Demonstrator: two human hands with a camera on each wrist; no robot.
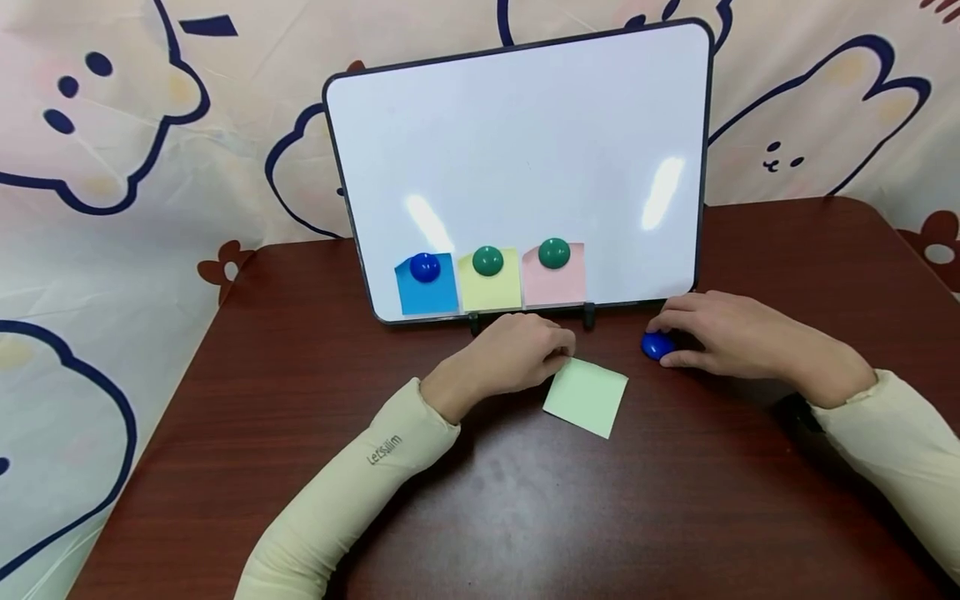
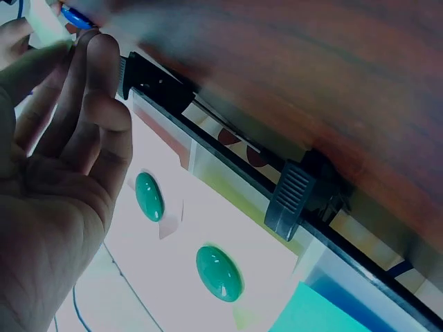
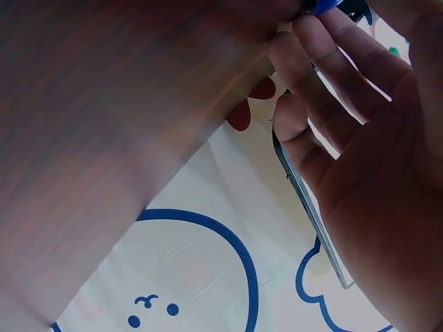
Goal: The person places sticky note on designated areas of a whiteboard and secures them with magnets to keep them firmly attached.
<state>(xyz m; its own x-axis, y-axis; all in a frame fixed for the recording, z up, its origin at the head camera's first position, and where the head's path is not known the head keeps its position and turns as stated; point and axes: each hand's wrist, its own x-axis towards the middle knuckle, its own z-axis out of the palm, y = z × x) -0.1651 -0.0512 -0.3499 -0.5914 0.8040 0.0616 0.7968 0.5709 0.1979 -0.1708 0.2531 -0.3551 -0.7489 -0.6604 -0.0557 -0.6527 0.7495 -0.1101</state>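
Note:
In the head view my left hand [image 1: 517, 354] pinches the upper left corner of a pale green sticky note [image 1: 587, 398], which slants low over the table. To its right, my right hand [image 1: 727, 337] holds a round blue magnet [image 1: 657, 345] between thumb and fingers, close on the tabletop. The left wrist view has the left hand [image 2: 59, 152] with thumb and fingertip together on the note [image 2: 47, 22]. In the right wrist view only a bit of the magnet [image 3: 325, 5] shows past the fingers of the right hand [image 3: 367, 131].
A whiteboard [image 1: 517, 158] leans at the back on black stands [image 1: 588, 315]. Along its lower edge hang a blue note [image 1: 427, 293], a yellow note [image 1: 491, 292] and a pink note [image 1: 555, 285], each under a round magnet. A cartoon-printed cloth [image 1: 247, 117] hangs behind the dark wooden table [image 1: 525, 517].

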